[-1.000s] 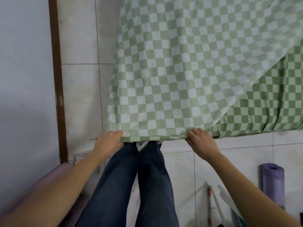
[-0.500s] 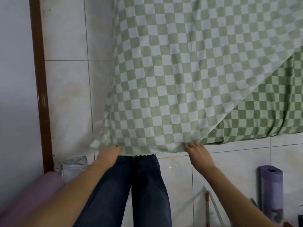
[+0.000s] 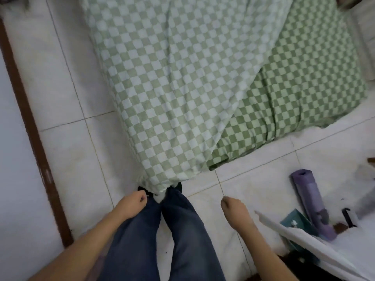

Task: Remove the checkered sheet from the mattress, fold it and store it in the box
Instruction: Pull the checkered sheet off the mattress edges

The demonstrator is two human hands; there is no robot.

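Green checkered sheet (image 3: pixel 182 78), folded diagonally over itself, pale underside up

The person wears dark blue jeans (image 3: pixel 182 230) with paler, worn patches down the front of each leg. The tips of black shoes (image 3: pixel 141 189) peek out below them. Both arms are bare, and so are the left hand (image 3: pixel 132 205) and right hand (image 3: pixel 233 209).
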